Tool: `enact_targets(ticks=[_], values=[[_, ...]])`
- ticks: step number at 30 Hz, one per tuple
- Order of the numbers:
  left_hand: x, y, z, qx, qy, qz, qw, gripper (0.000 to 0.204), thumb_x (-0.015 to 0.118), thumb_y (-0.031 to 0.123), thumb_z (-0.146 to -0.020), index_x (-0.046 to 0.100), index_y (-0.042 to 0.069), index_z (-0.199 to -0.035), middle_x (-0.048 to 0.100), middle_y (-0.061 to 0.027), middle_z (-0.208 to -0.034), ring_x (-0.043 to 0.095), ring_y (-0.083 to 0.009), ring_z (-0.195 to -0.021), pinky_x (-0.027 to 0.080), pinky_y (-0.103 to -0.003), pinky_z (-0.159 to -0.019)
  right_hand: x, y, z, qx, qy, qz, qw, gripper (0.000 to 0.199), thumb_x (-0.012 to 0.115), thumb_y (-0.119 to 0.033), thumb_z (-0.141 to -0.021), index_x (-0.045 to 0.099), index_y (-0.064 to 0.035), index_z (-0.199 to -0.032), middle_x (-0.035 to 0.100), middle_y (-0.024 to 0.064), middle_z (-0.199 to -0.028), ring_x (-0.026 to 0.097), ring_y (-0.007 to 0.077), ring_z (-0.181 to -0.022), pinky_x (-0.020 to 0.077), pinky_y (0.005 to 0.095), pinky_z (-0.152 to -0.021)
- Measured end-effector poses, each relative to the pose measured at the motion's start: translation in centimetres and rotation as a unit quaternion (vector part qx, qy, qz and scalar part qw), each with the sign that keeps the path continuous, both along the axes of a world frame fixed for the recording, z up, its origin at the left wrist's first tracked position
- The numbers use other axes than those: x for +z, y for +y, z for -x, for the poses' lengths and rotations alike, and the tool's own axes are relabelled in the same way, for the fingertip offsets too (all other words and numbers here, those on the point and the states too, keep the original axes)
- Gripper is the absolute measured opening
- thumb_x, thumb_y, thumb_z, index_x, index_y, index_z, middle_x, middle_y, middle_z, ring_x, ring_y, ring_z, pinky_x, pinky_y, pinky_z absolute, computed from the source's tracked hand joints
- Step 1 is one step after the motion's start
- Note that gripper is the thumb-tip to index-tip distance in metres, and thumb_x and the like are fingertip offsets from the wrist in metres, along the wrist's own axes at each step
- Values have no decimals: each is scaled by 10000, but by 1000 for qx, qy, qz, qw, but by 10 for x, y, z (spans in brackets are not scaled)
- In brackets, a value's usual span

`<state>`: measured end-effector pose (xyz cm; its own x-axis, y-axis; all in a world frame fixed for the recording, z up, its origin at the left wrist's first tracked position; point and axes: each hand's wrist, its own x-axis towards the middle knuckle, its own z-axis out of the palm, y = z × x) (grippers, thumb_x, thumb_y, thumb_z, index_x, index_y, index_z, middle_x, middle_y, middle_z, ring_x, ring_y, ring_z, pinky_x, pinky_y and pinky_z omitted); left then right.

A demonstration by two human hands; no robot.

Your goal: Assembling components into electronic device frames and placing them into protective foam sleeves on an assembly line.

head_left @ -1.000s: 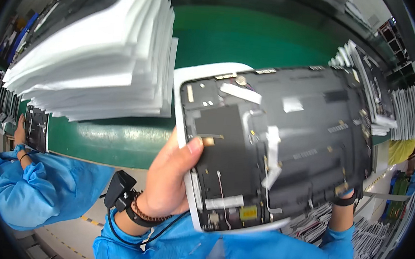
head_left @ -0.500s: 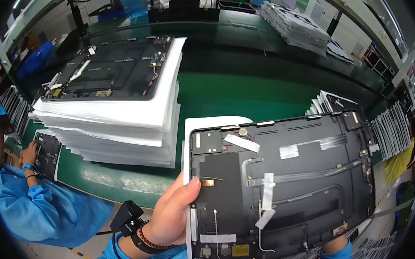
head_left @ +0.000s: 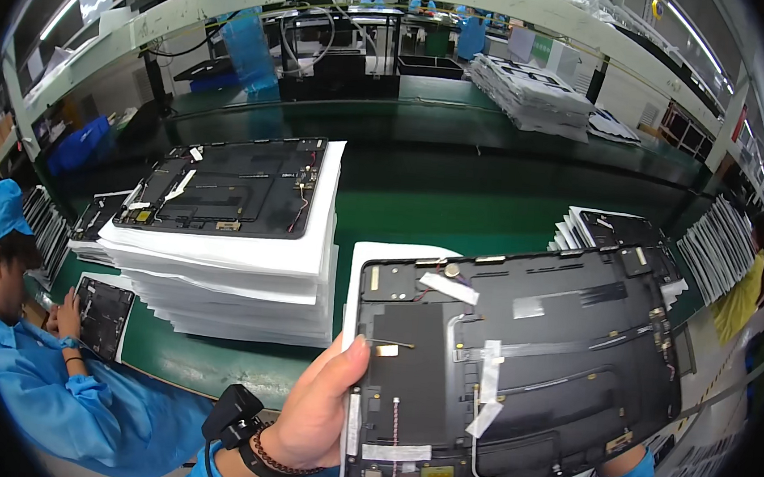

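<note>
Grasps the left end of a black tablet shell [head_left: 562,342] with the left hand [head_left: 320,404], thumb over the rim, other fingers mostly hidden beneath. Reaches behind the near right corner with the right hand [head_left: 623,464]; cannot tell its grip, fingers being out of sight. Lies against a white sheet [head_left: 390,251], in front of the body and the green table [head_left: 394,204], to the right of a tall stack of white sheets [head_left: 242,304]. Runs left to right along its long axis, right end slanting slightly higher, inner side facing up toward the head. Bears a yellow label [head_left: 437,476] near its lower left corner, marked too small to read, plus white tape [head_left: 448,288].
</note>
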<state>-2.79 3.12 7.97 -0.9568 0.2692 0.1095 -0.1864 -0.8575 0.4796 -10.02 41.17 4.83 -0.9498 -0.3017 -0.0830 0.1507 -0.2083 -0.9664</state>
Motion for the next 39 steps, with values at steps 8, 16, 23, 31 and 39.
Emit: enact_targets(ticks=[8,16,23,31,39], values=[[31,-16,-19,88,-35,168,981,519,407,312,-1082,319,-6,-1484,565,-166,-1332,625,-215,-1171,563,-363,-946,32,2,-4,12,57,6,998,472,418,-269,-1079,491,91,-1375,653,196,-1247,668,272,-1105,532,399,-989],[64,-43,-36,161,-46,199,966,503,422,297,-1077,373,-18,-1466,580,-163,-1333,643,-206,-1140,548,-357,-969,83,-41,6,61,111,28,992,551,703,-216,-909,531,168,-1265,709,192,-1074,715,192,-898,578,284,-808],[101,-100,-24,231,-18,243,942,453,346,271,-1098,463,-12,-1432,634,-165,-1318,671,-259,-1138,553,-397,-989,123,-114,39,118,164,19,979,406,628,-168,-967,572,124,-1244,689,103,-1005,662,96,-824,528,199,-715],[156,-197,3,194,-68,255,945,391,417,253,-1080,574,-28,-1302,699,-225,-1170,736,-328,-967,644,-479,-804,150,-225,79,223,195,63,953,243,538,-176,-1042,648,29,-1113,684,30,-952,652,75,-804,542,240,-737],[161,-282,44,263,-97,324,904,288,512,164,-1044,612,-88,-1140,726,-222,-1022,754,-269,-833,662,-419,-733,148,-302,120,211,214,21,954,273,494,-194,-1054,662,-17,-931,711,66,-802,679,138,-617,544,280,-501]])
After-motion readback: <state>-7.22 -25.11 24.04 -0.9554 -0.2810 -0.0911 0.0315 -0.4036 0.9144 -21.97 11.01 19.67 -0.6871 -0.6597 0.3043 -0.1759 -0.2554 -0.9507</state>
